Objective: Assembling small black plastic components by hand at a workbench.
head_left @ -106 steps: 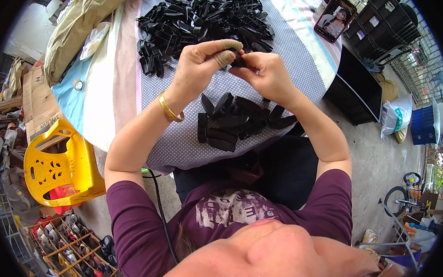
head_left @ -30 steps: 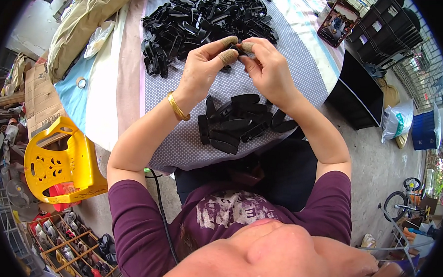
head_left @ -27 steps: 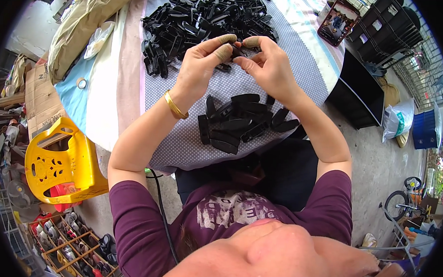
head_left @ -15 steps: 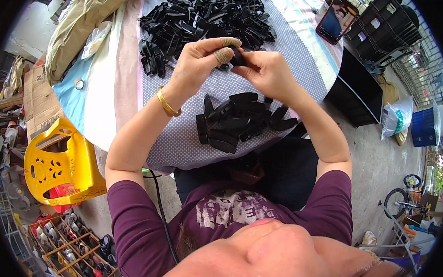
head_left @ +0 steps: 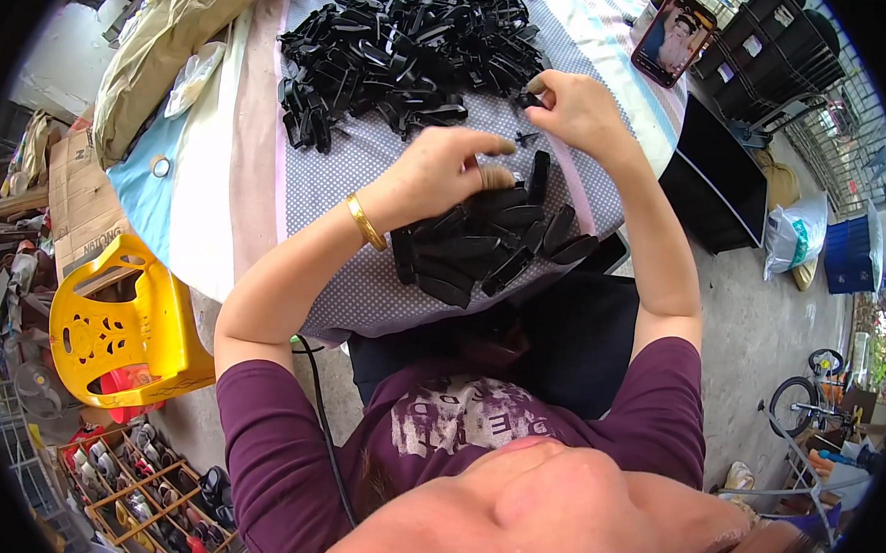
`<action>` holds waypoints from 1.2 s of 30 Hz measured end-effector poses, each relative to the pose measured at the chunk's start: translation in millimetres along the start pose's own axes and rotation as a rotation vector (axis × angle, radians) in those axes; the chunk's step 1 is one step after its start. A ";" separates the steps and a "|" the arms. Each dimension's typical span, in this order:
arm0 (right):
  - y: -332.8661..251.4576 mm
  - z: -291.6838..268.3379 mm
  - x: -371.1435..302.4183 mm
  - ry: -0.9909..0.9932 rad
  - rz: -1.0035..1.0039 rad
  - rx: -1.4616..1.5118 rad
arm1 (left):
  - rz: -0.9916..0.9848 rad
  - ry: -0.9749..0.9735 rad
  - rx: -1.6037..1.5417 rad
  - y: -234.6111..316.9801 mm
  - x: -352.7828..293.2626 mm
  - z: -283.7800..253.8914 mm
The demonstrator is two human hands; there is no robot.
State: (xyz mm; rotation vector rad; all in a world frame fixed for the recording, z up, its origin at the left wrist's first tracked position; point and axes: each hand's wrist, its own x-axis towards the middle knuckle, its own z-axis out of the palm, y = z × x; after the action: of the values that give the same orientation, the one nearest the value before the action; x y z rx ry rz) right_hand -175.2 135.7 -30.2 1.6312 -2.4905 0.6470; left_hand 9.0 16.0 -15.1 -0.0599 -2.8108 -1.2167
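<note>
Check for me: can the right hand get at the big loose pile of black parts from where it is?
Probably yes: the right hand already sits at the pile's near edge, with nothing between them.

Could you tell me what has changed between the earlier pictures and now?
The hands have parted: the right hand reached out to the loose black pile, and the left hand dropped toward the stacked black pieces. The pile, stack and phone stayed put.

My spot: home piecework yard. Cloth-covered table (head_left: 268,167), heap of black plastic parts (head_left: 405,44), yellow stool (head_left: 120,330) lower left, bicycle (head_left: 807,406) lower right.
</note>
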 end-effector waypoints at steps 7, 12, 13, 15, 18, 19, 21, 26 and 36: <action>-44.4 -9.7 0.7 -0.114 -0.023 0.903 | -0.189 0.360 -0.807 -31.4 5.4 -10.6; -57.0 11.4 15.5 0.071 -0.087 0.421 | -0.155 0.462 -1.055 -47.3 10.9 -24.4; -55.1 13.8 21.1 0.042 -0.062 0.284 | -0.156 0.535 -1.047 -49.1 10.9 -29.0; -48.5 33.9 25.9 0.084 -0.222 0.210 | -0.166 0.603 -1.048 -55.3 9.1 -37.8; -56.7 39.9 24.6 0.015 -0.350 0.099 | -0.193 0.653 -1.001 -61.3 6.5 -40.6; -60.2 36.9 24.3 -0.003 -0.361 0.054 | -0.203 0.684 -0.963 -61.2 5.8 -40.3; -62.6 35.4 20.4 -0.024 -0.374 0.009 | -0.188 0.649 -0.980 -56.9 5.2 -38.6; -46.1 27.4 9.2 0.061 -0.209 0.322 | -0.146 0.406 -0.875 -43.4 4.2 -29.5; -54.9 6.0 -7.9 0.076 -0.114 0.792 | -0.099 0.478 -0.871 -38.2 5.1 -16.6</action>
State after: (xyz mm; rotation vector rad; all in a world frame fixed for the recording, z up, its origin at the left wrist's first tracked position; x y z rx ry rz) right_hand -121.8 121.5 -21.8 1.8674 -2.1747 1.7964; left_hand 2.3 -22.2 -31.1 0.2800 -1.7484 -2.0433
